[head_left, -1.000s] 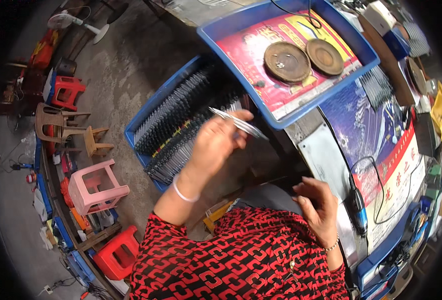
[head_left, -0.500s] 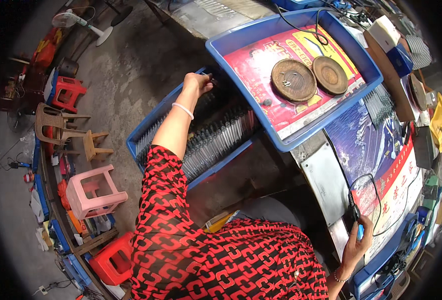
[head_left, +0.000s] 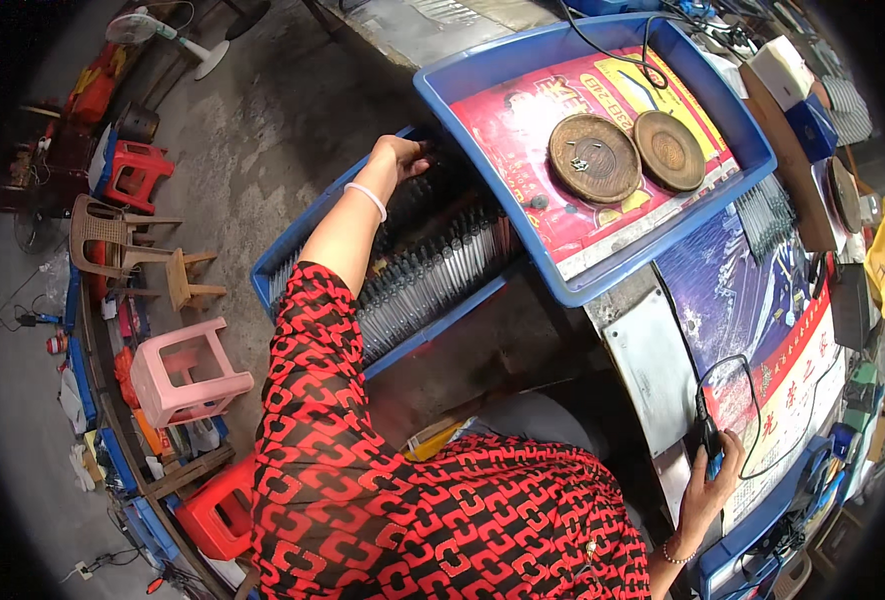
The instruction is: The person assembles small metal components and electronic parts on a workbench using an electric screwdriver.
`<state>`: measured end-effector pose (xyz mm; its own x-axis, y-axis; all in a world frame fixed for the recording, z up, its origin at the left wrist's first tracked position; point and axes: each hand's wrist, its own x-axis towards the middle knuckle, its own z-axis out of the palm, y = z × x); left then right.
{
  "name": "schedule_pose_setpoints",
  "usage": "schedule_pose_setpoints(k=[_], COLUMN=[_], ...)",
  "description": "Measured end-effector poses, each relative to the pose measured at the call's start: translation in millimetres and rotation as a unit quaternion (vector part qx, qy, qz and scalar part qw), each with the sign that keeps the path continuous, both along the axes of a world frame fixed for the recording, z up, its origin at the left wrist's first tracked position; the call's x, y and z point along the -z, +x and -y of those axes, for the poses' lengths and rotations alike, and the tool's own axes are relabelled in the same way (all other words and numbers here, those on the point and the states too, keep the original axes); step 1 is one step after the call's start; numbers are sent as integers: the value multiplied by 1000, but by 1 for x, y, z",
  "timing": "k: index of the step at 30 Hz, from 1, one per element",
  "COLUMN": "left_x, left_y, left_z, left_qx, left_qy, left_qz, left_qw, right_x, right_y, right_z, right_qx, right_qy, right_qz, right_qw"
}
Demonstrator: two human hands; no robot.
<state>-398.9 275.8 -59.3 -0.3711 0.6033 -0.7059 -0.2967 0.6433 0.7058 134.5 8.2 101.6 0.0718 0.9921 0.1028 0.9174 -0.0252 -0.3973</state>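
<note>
The corded tool (head_left: 710, 440), dark with a blue part, sits in your right hand (head_left: 708, 490) at the right side of the view, over the tabletop (head_left: 623, 296); your right grip is closed around it, thumb on one side and fingers on the other. Its black cord (head_left: 760, 405) loops away across a printed sheet (head_left: 728, 285) in blue, red and white. Your left hand (head_left: 401, 160) reaches into the far end of the lower blue bin (head_left: 433, 336), its fingers curled inward; the fingertips are lost in shadow, so you cannot tell whether that grip has hold of anything. Slim grey sticks with dark ends (head_left: 433, 278) stand packed in a row in the near part of this bin. Just beside your tool lies a pale metal plate (head_left: 651, 365). Above the bin and covering part of it from view is the upper blue tray (head_left: 678, 235), lined with a red and yellow sheet (head_left: 508, 130). Two round brown dishes (head_left: 608, 185) rest in it side by side, the left one holding small shiny pieces (head_left: 580, 164). Farther out, on your left, a pink stool (head_left: 188, 375) stands on the floor (head_left: 253, 190).
</note>
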Motion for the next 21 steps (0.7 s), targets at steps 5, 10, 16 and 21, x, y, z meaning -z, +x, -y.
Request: schedule_pose_setpoints(k=[5, 10, 16, 21], left_x=[11, 10, 13, 3], left_y=[-12, -10, -16, -10], left_z=[-8, -11, -7, 1], left_qx=[61, 97, 86, 126], left_qy=[-35, -40, -56, -22], left_qz=[-81, -78, -45, -102], left_qw=[994, 991, 994, 987], right_x=[0, 9, 10, 9], right_y=[1, 7, 9, 16], right_z=[3, 5, 1, -2], right_qx=[-12, 3, -5, -17], right_qy=[-23, -39, -81, -83], right_qz=[1, 23, 60, 54], right_qw=[1000, 999, 995, 995])
